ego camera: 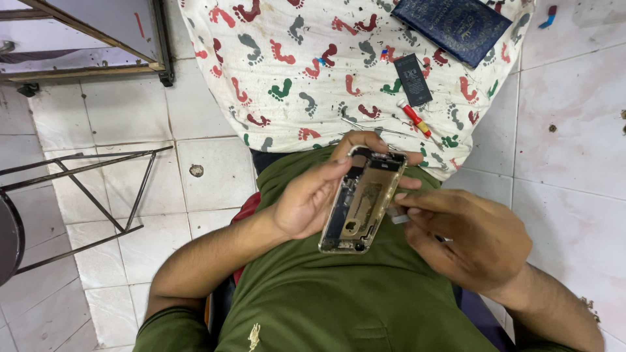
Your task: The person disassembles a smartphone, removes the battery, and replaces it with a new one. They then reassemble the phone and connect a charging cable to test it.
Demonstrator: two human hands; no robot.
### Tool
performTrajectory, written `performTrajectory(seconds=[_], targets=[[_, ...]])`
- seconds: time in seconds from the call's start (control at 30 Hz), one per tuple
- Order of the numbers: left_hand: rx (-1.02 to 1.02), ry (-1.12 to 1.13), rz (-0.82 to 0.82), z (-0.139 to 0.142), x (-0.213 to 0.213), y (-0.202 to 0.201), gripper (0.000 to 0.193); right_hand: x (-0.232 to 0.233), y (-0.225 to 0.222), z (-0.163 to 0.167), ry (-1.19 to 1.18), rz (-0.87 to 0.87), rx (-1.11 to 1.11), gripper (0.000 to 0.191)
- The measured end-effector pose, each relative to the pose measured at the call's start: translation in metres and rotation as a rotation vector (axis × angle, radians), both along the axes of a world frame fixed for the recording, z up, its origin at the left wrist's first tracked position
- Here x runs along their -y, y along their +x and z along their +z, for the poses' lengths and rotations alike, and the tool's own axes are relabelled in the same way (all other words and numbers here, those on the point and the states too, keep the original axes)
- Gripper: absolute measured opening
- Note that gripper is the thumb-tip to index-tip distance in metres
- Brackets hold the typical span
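Even, bright diffuse light, no hard shadows; soft shade under the metal stool frame at left. Mild glare on white floor tiles far right. Centre sharp, slight wide-angle bend and softness at edges

Shirt: the person wore an olive-green T-shirt, plain across the chest and belly.
Sleeves: short, ending above the elbows, with stitched hems; both forearms were bare.
Marking: a small pale embroidered emblem sat low on the shirt front.
Hands: the left hand and right hand were ungloved, without rings or watch.
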State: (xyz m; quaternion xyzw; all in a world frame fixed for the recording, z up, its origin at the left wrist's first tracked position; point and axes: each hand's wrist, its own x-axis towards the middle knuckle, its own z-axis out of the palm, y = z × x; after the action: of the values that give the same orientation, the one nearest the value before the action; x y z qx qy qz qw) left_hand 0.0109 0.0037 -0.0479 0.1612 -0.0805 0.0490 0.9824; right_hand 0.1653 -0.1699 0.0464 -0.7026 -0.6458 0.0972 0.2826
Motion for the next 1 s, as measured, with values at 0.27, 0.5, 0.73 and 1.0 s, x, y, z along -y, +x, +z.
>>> performTrajectory(seconds=[0.27,0.5,0.73,1.0], targets=[[-0.112,0.400,0.043,0.033,0.016,-0.013,0.053,-0.012,0.001,0.019,0.214,0.351,0.371,0.026],[-0.165,0.445,0.063,0.049,0.017,-0.018,0.054,-0.013,0.003,0.019,0.237,0.388,0.300,0.022],[-0.162,0.576,0.099,0.057,0.015,-0.019,0.055,-0.013,0.004,0.016,0.164,0.302,0.169,0.027],[-0.180,0.590,0.089,0.061,0.014,-0.021,0.056,-0.017,0.002,0.013,0.189,0.306,0.173,0.026]])
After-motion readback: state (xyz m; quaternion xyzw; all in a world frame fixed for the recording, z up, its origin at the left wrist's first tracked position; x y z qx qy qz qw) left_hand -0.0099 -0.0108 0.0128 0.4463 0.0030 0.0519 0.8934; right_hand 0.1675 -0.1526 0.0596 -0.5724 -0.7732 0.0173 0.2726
